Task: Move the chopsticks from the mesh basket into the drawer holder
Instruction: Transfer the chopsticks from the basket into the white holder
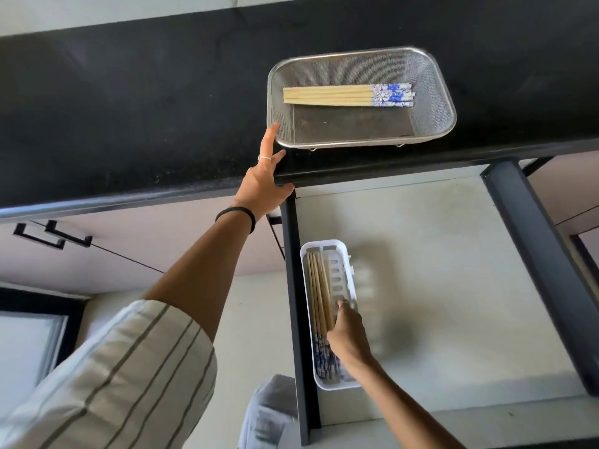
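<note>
From the head view, the remaining chopsticks lie crosswise in the mesh basket. The left hand, fingers spread, touches its near corner and is nearer. The right hand grips chopsticks in the drawer holder.

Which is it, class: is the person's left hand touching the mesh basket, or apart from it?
Touching. The head view shows the left hand stretched over the black countertop, its index fingertip meeting the mesh basket rim at the near-left corner.

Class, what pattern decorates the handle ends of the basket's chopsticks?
Blue-and-white floral print on the chopsticks, clearest in the head view.
</note>
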